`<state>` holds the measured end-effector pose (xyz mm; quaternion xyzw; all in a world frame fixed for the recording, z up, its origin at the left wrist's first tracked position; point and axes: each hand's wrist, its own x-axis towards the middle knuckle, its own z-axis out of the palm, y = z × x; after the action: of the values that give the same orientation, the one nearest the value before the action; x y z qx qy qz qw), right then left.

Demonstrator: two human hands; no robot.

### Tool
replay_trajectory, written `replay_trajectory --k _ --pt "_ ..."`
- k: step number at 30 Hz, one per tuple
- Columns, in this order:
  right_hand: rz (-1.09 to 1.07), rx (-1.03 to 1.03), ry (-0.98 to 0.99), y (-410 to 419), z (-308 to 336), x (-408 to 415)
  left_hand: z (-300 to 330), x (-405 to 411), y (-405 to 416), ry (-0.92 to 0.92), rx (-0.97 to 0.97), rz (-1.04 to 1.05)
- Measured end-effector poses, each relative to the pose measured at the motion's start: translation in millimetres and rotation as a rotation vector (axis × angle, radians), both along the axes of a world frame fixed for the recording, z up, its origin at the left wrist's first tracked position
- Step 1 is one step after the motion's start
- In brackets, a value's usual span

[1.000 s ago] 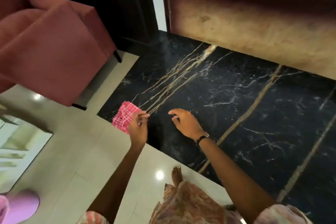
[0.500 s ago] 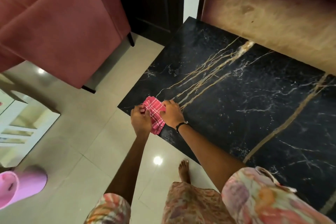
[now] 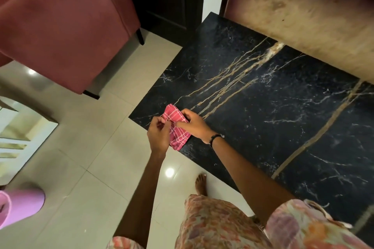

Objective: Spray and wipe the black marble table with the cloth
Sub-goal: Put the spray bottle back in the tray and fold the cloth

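Two hands on one small cloth [image 3: 176,127], red with white lines. Left hand [image 3: 158,135] fingers curled, pinching the near left side of it. Right hand [image 3: 193,124] fingers bent, pinching the far right side, black band [image 3: 215,139] on the wrist. Cloth bunched between them, over the near left corner of the black marble table [image 3: 273,107]. Pale floor tiles [image 3: 81,178] below, bare foot [image 3: 200,185] close by. Red chair [image 3: 60,22] far left, pink slipper [image 3: 20,203] near left.
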<state>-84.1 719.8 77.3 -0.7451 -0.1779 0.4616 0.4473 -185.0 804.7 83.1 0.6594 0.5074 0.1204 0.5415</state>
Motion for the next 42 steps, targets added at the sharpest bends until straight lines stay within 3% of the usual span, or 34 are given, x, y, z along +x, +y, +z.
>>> replay_trajectory --k 6,12,16,19,24,30,34,38,42 --pt "-0.166 0.094 0.03 -70 33 20 27 19 -35 -0.159 -0.281 -0.154" --pt "-0.307 0.145 -0.079 -190 77 45 35 46 -88 -0.123 -0.181 -0.359" --pt "-0.41 0.203 -0.047 -293 103 44 50 75 -171 -0.181 -0.23 -0.696" --pt "-0.54 0.258 -0.047 -379 118 29 69 96 -261 -0.223 -0.372 -0.963" --pt "-0.972 0.282 -0.095 -531 111 -4 76 106 -421 -0.191 -0.482 -1.062" --pt "-1.134 0.086 -0.065 -719 80 -59 45 88 -617 -0.05 -0.511 -1.118" --pt "-1.224 -0.134 -0.161 -816 46 -73 7 80 -727 0.052 -0.48 -1.236" --pt "-1.194 -0.412 -0.258 -874 9 -45 -41 88 -807 0.102 -0.386 -1.283" --pt "-1.099 -0.513 -0.305 -907 -43 10 -107 123 -854 0.144 -0.368 -1.304"
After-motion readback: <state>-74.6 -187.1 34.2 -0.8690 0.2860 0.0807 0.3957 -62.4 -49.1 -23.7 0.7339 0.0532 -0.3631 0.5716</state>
